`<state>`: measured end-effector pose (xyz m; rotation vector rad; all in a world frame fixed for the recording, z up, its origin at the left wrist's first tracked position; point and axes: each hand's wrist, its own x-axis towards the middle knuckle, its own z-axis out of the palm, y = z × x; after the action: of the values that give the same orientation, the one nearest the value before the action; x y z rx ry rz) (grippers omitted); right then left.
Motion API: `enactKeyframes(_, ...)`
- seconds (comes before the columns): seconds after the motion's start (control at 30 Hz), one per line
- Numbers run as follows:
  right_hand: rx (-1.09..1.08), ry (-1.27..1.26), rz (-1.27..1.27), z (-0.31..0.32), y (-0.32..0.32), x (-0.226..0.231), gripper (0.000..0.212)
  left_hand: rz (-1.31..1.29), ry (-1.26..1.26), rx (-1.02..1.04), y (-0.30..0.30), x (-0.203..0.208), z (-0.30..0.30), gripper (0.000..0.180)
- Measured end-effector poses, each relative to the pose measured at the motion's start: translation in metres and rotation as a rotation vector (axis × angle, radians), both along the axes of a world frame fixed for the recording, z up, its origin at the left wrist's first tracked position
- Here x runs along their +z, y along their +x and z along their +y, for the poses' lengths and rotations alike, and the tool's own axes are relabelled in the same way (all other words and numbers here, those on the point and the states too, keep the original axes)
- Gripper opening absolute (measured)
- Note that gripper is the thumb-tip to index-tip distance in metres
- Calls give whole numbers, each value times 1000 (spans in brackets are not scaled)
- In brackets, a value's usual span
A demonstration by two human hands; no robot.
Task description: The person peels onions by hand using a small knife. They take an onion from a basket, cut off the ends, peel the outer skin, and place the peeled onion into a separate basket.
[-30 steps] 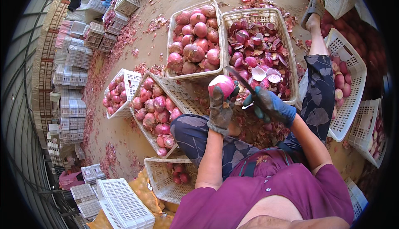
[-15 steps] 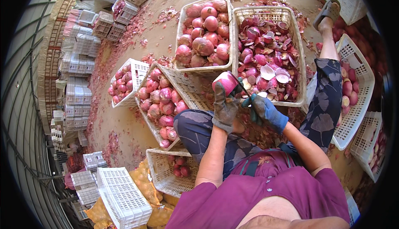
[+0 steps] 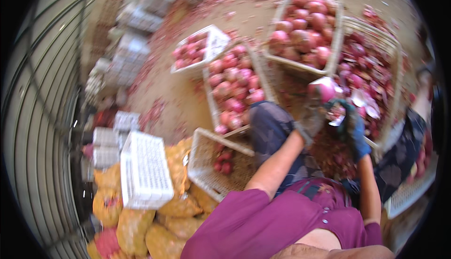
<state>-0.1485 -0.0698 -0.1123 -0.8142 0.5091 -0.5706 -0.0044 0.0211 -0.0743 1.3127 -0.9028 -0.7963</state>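
My left hand [image 3: 312, 120], in a dirty grey glove, is closed around a partly peeled red onion [image 3: 323, 90] with a pale cut top. Close beside it, my right hand [image 3: 353, 130], in a blue glove, has its fingers closed. The thin dark knife in it earlier is too blurred to make out now. Next to its fingers is a pale and purple piece of onion peel [image 3: 335, 114]. Both hands are in front of a crate [image 3: 396, 76] of purple onion skins. A crate [image 3: 268, 47] of whole red onions stands left of that one.
By my left knee is a tilted crate [image 3: 210, 100] of onions, with a smaller onion crate [image 3: 217, 39] beyond it. Nearer stands a crate [image 3: 202, 148] with a few small onions. An upturned white crate [image 3: 145, 170] rests on yellow mesh sacks [image 3: 134, 228]. Loose skins litter the floor.
The view has swung left, so the crates and hands appear farther right, and the picture has blurred. The onion stays in my left hand; peel now shows beside my right fingers.
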Motion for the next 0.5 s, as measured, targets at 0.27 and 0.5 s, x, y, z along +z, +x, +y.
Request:
enactKeyframes(0.27, -57, -754, 342, 6, -14, 65, 34, 948, -264, -223, -3, 23, 5, 60)
enactKeyframes(0.5, -43, -1721, 498, -62, -38, 16, 65, 947, -273, -150, -6, 66, 0, 63)
